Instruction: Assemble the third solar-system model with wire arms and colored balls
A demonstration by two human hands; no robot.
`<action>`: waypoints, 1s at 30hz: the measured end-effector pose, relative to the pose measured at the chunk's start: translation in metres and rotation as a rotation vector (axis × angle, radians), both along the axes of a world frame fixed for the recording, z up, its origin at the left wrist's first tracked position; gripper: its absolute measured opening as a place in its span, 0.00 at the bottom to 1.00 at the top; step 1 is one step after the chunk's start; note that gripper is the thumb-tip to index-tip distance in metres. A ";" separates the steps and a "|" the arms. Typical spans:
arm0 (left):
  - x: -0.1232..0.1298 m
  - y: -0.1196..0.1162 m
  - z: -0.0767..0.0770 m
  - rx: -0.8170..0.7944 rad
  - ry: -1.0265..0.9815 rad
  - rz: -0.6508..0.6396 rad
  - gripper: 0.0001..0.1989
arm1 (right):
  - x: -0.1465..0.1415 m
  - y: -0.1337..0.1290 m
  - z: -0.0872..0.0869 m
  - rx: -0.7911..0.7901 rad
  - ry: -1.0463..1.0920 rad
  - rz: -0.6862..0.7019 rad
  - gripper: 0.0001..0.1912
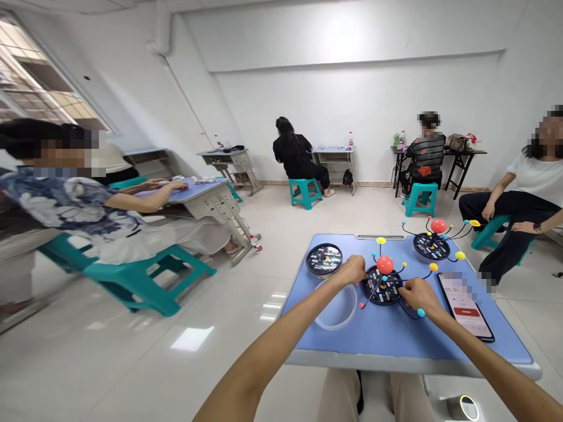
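The left hand [352, 271] sits curled at the near-left rim of a wire-armed model [382, 287], and the right hand [417, 296] lies against its right rim; neither hand is spread flat. The fingertips of both hands are hidden behind the knuckles and the model, so whether either hand has a firm hold cannot be determined. The model stands on a blue desk top [396, 346], between the hands, with a dark round base, a red ball [385, 265] above it and thin arms tipped with small coloured balls. One dark arm loops out under the right hand to a blue ball [421, 312]. Near the left hand lie a clear plastic ring [338, 306] and, further off, a dark round disc [324, 258]. A second wire-armed model [431, 247] stands at the far right corner of the desk. A phone [465, 308] lies right of the right hand, its upper part masked by pixelation. A seated person [65, 205] works at a separate desk on the left, with hands [160, 186] on its top; the fingers are poorly defined. Further seated persons occupy teal stools at the far wall and to the right, and a bottle [255, 242] lies on the floor beyond the desk
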State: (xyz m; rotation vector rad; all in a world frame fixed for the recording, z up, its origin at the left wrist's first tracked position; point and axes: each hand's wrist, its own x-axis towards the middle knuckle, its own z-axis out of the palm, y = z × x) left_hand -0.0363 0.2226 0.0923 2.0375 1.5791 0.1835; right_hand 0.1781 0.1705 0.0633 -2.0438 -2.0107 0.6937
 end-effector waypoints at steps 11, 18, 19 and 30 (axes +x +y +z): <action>-0.010 -0.021 0.036 0.120 -0.086 0.118 0.06 | -0.013 -0.004 0.052 0.131 -0.097 0.040 0.14; -0.070 -0.070 0.065 0.137 -0.114 0.301 0.05 | -0.067 -0.023 0.073 0.154 -0.034 0.155 0.12; -0.079 -0.078 0.064 0.132 -0.115 0.328 0.05 | -0.076 -0.026 0.072 0.152 -0.024 0.176 0.12; -0.109 -0.120 0.017 0.036 -0.141 0.521 0.04 | -0.114 -0.037 0.045 0.103 -0.030 0.269 0.11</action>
